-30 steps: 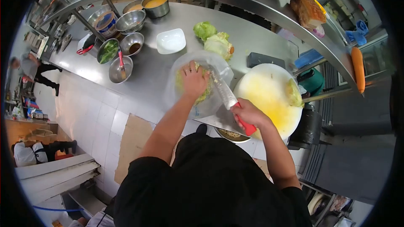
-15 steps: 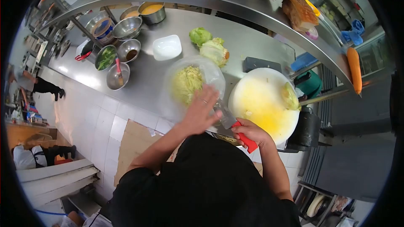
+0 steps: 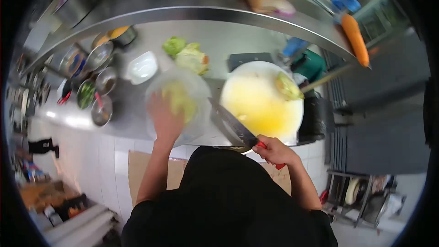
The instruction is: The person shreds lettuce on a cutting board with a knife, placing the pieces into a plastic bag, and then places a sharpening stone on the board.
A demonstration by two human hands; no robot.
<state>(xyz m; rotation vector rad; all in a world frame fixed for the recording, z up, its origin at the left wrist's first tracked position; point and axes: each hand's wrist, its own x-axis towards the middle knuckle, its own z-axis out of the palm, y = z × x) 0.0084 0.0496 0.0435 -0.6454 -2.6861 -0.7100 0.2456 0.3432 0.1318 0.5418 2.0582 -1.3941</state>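
Note:
My right hand (image 3: 274,150) is closed around the red handle of a kitchen knife (image 3: 235,126). The dark blade points up and left, between a translucent round container (image 3: 200,123) and the white round cutting board (image 3: 256,82). Over the container is my left hand (image 3: 165,116), its fingers smeared by motion beside pale green shredded lettuce (image 3: 183,103). Whether it grips any shreds I cannot make out. A cut piece of lettuce (image 3: 288,87) lies at the board's right edge, and yellow stains its surface.
Lettuce heads (image 3: 191,59) sit behind the container, near a white square bowl (image 3: 142,67). Several metal bowls (image 3: 101,110) stand at the left. A dark block (image 3: 249,59) lies behind the board. Overhead, a metal shelf (image 3: 183,14) holds a carrot (image 3: 355,41).
The view has swung, shifting the table leftward in it. My left hand has moved from the knife's blade to the container's left side. The knife now shows its whole blade, still in my right hand.

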